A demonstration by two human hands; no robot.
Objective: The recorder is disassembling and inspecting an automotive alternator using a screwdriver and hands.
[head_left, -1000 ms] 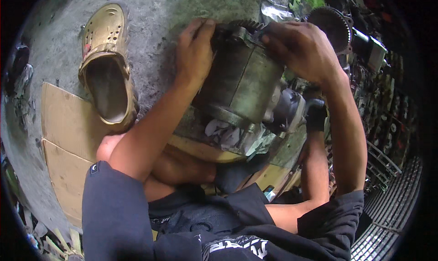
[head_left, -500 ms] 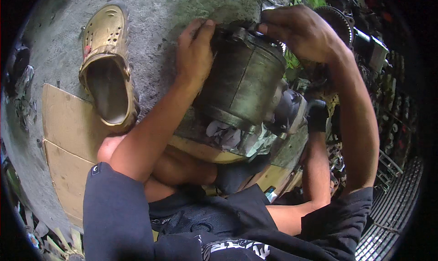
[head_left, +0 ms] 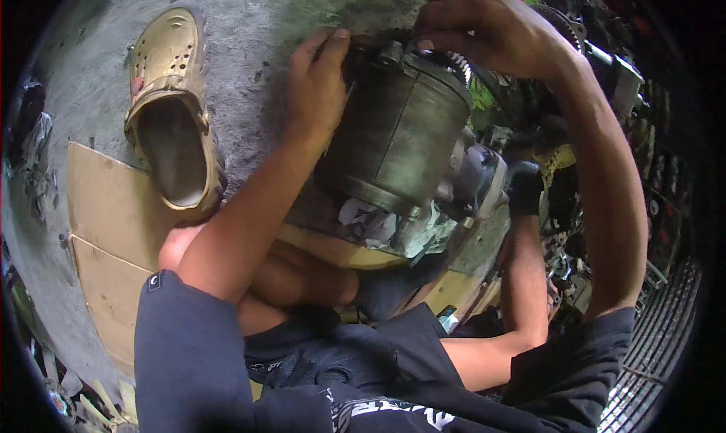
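A dark, oily cylindrical metal housing (head_left: pixel 408 130) with flanged ends lies tilted between my arms, its near end over crumpled paper (head_left: pixel 393 225). My left hand (head_left: pixel 319 77) grips its far left edge, thumb raised along the rim and fingers partly hidden behind it. Just above the far right rim, my right hand (head_left: pixel 484 28) has its fingers curled and pinched together; whatever they hold is hidden. Metal gear teeth (head_left: pixel 459 66) show beneath that hand. A smaller metal casing (head_left: pixel 480 176) adjoins the housing on the right.
A tan clog (head_left: pixel 175 130) lies left on the concrete floor (head_left: pixel 249 24), beside flattened cardboard (head_left: pixel 110 206). My folded legs are close below the housing. At far right are a toothed ring (head_left: pixel 563 28), greasy machine parts and a ribbed metal grate (head_left: pixel 658 350).
My right hand has lifted slightly away and to the left, uncovering more of the gear teeth. My left hand keeps its place on the housing.
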